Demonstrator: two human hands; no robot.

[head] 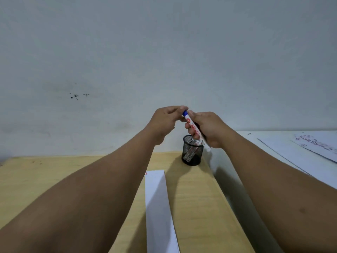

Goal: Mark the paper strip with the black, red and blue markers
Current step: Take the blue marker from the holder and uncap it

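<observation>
A white marker with a blue cap [193, 127] is held tilted above the table, in front of the wall. My right hand [209, 130] is wrapped around its barrel. My left hand [166, 118] pinches the blue cap end at the top. Below them a long white paper strip [158, 207] lies on the wooden table [197, 198], with a small red mark at its far left corner. A black mesh pen cup [192, 152] stands just beyond the strip and holds other white-barrelled markers whose colours I cannot tell.
A white surface [264, 148] adjoins the table on the right and carries printed paper sheets [313, 145]. A grey wall [164, 52] rises directly behind the table.
</observation>
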